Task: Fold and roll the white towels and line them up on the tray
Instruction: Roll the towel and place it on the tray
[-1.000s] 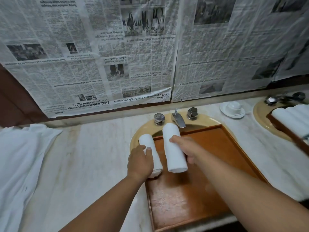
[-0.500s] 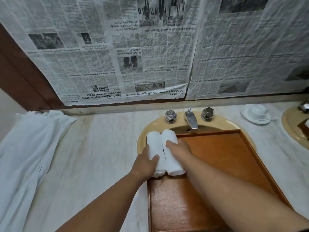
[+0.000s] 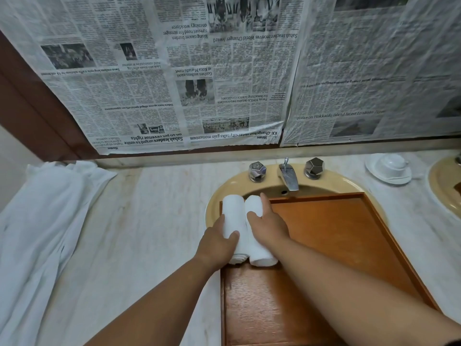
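Two rolled white towels lie side by side at the left end of a brown wooden tray [image 3: 336, 233] that spans a yellow sink [image 3: 249, 186]. My left hand [image 3: 217, 243] grips the left roll [image 3: 233, 208], thumb over its top and fingers down its outer side. On the right roll [image 3: 262, 255] lies my right hand [image 3: 269, 226], thumb between the rolls and fingers curled over the roll's right side. The rolls touch along their length. Their near ends stick out below my hands.
A heap of unfolded white towels [image 3: 45, 221] lies on the marble counter at the left. The tap [image 3: 289, 176] and two knobs stand behind the tray. A white cup on a saucer [image 3: 389, 167] sits at the back right, beside a second sink [image 3: 444, 186]. Newspaper covers the wall.
My right hand has lowered the right roll onto the tray and pressed it against the left roll. The view has swung left, and the towels on the right sink are out of sight.
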